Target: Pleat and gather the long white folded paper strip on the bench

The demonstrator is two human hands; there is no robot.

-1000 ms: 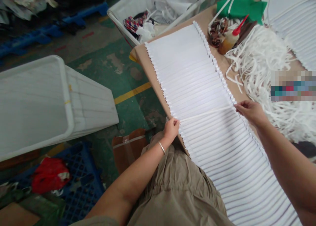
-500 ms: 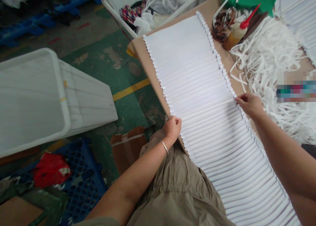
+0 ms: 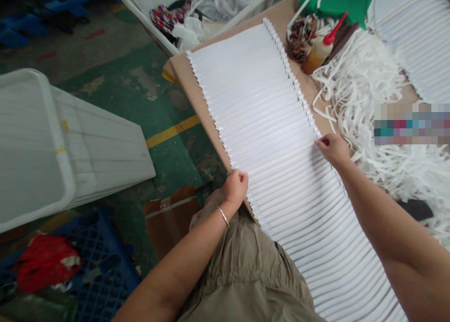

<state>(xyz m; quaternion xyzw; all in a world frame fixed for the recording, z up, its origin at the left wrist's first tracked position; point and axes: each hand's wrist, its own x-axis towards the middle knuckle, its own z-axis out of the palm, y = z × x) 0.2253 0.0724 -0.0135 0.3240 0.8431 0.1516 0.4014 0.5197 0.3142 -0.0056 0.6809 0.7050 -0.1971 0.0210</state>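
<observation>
A long row of overlapping white sheets (image 3: 242,73) lies across a brown-covered table, their ends forming toothed edges on both sides. At the near-left edge, my left hand (image 3: 236,187) is closed, thumb and fingers pinching one end of a thin white strip (image 3: 281,157). The strip runs straight across the sheets to the far edge. There my right hand (image 3: 334,151) pinches its other end, fingertips down at the sheet edge. Beyond my right hand lies a tangled heap of loose white strips (image 3: 365,83).
Behind the heap stand a red-nozzled bottle (image 3: 318,55) and a green cloth (image 3: 341,3). More layered sheets (image 3: 418,41) lie at far right. Left are a white bin (image 3: 101,139) and a blue pallet (image 3: 116,261) with red cloth (image 3: 49,261). Another white bin (image 3: 140,17) holds scraps.
The view has shifted, so the scene sits further left. Both hands keep their pinch at the strip's ends, and the strip now lies closer against the sheets.
</observation>
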